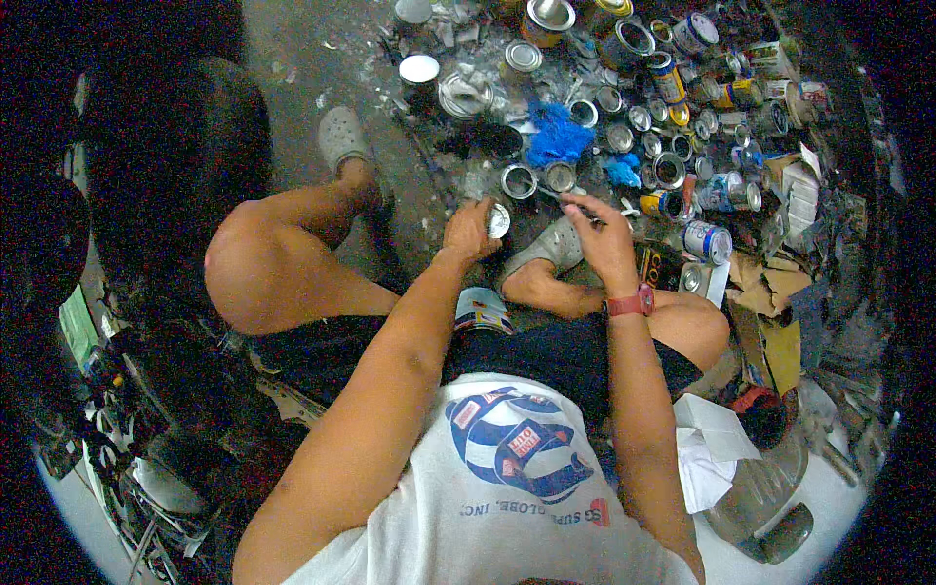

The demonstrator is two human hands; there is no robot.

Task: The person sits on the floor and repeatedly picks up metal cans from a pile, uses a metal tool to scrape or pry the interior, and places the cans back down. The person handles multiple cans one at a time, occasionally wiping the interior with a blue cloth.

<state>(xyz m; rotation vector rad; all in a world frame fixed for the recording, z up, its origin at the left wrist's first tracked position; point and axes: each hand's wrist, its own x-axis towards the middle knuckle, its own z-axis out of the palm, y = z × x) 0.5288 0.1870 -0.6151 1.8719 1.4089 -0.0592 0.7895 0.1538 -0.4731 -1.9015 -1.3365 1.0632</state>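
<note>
My left hand is closed around a small round tin with a pale lid, held just above my feet. My right hand grips a thin dark tool whose tip points left toward the tin. A red watch sits on that wrist. Both hands hover over the grey shoe on my right foot. A larger can rests between my legs.
Several open and shut paint tins crowd the floor ahead and to the right, with blue rags among them. Torn cardboard lies at right. A black tyre stands at left. White paper lies by my right side.
</note>
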